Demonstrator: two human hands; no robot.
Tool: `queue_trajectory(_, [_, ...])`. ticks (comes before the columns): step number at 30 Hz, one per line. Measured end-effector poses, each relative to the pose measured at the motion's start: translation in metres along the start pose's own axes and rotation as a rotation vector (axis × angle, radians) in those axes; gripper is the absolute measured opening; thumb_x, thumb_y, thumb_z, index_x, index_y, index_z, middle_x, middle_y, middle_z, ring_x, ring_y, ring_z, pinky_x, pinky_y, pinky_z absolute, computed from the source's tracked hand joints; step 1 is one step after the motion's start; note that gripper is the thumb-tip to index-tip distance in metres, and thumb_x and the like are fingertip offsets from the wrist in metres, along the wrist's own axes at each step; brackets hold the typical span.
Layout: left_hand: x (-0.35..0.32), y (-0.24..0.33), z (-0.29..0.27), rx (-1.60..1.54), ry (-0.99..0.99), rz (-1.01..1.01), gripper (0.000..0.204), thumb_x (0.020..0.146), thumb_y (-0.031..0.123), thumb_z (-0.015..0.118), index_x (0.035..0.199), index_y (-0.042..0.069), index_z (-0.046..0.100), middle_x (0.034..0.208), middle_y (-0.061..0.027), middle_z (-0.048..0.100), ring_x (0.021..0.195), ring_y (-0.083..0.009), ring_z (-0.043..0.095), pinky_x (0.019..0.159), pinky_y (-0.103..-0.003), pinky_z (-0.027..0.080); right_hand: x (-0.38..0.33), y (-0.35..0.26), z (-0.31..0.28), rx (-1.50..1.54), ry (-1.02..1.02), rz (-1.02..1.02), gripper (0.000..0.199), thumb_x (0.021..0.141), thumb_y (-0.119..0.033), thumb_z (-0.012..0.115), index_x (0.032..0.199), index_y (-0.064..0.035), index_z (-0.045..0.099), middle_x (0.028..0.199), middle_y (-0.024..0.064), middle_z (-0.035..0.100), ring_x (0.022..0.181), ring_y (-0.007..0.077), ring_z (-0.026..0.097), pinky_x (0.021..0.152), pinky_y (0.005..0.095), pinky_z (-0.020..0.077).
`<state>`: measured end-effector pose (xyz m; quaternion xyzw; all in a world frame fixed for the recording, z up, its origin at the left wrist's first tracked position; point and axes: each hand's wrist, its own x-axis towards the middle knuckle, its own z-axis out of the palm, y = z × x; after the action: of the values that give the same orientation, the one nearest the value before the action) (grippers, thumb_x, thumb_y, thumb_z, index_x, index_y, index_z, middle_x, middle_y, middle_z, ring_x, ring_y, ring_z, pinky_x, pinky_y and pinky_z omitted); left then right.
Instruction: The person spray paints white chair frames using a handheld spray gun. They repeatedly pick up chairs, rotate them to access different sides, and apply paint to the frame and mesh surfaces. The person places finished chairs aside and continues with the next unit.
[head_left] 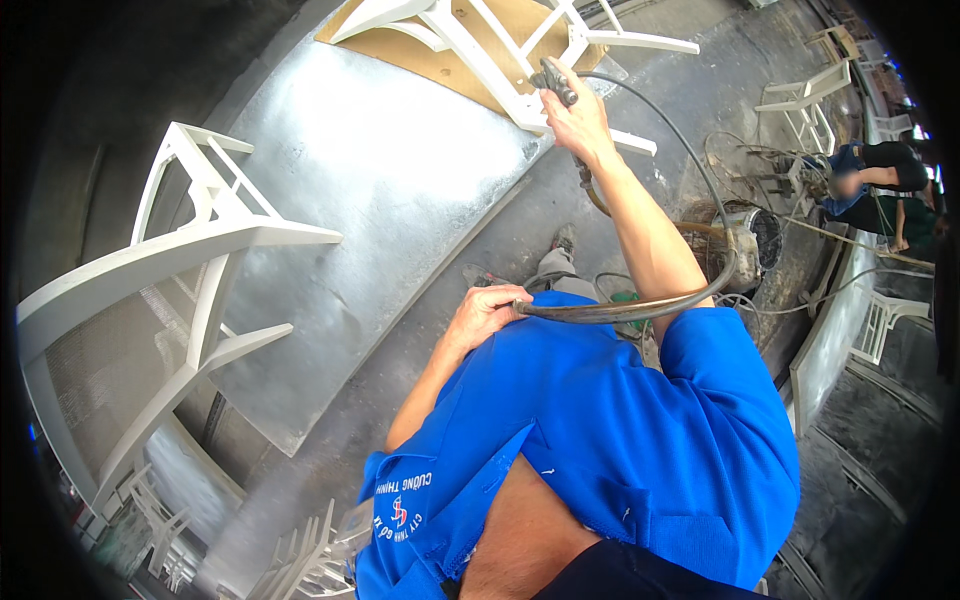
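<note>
My right hand (580, 120) is stretched out and closed around a dark spray gun (553, 80), its nozzle close to a white-painted chair frame (500, 50) lying on a brown board (440, 55). A thick grey hose (650, 300) runs from the gun in a loop back to my chest. My left hand (487, 312) grips that hose near my blue shirt.
Another white chair frame (190, 260) stands at left beside a grey sheet-metal panel (370, 200). More white frames sit at the lower left (310, 560) and upper right (810, 100). A metal bucket (750, 235) with coiled hoses and another person (880, 180) are at right.
</note>
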<state>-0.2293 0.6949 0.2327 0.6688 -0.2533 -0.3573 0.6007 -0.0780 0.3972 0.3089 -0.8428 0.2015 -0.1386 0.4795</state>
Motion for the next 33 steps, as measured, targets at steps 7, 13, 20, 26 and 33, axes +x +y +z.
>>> queue_trajectory(7, [0.001,0.003,-0.003,0.073,-0.032,0.071,0.03,0.081,0.0,0.078,0.111,0.004,0.078,0.115,-0.0134,0.077,0.104,-0.0283,0.076,0.089,-0.036,0.059,-0.027,0.044,-0.007,-0.067,-0.038,0.15,0.056,0.095,-0.025,0.064,0.15,-0.0207,0.055,0.115,0.0226,0.071,0.107,0.0369,0.067,0.092,0.0419,0.0527])
queue_trajectory(13, [0.001,0.008,-0.007,0.062,-0.044,0.046,0.03,0.081,0.0,0.078,0.111,0.005,0.078,0.115,-0.013,0.077,0.105,-0.029,0.075,0.091,-0.036,0.059,-0.038,0.057,-0.005,-0.196,-0.059,0.246,0.058,0.096,-0.025,0.065,0.152,-0.0248,0.052,0.115,0.0234,0.071,0.107,0.0376,0.067,0.094,0.044,0.0522])
queue_trajectory(20, [-0.004,0.007,-0.012,0.081,-0.05,-0.013,0.027,0.087,0.001,0.075,0.113,0.005,0.079,0.12,-0.0131,0.077,0.111,-0.0238,0.074,0.096,-0.034,0.056,-0.046,0.028,-0.006,-0.096,-0.008,0.238,0.057,0.096,-0.025,0.067,0.152,-0.0278,0.054,0.119,0.0228,0.074,0.116,0.0377,0.07,0.101,0.0448,0.0524])
queue_trajectory(26, [-0.002,0.004,-0.015,0.05,-0.072,-0.055,0.03,0.084,0.001,0.075,0.113,0.006,0.078,0.121,-0.0132,0.077,0.11,-0.0252,0.074,0.097,-0.035,0.056,-0.064,-0.023,-0.033,0.116,-0.008,0.089,0.055,0.096,-0.02,0.07,0.15,-0.021,0.057,0.125,0.0186,0.074,0.116,0.0274,0.071,0.099,0.0378,0.0526])
queue_trajectory(33, [0.037,0.009,-0.015,0.127,-0.254,0.03,0.034,0.081,0.007,0.073,0.115,0.008,0.077,0.114,-0.0114,0.078,0.104,-0.0269,0.075,0.092,-0.038,0.058,-0.075,-0.052,-0.083,0.014,-0.003,-0.137,0.061,0.095,-0.014,0.072,0.152,-0.0157,0.053,0.132,0.0194,0.071,0.124,0.0275,0.068,0.103,0.0369,0.051])
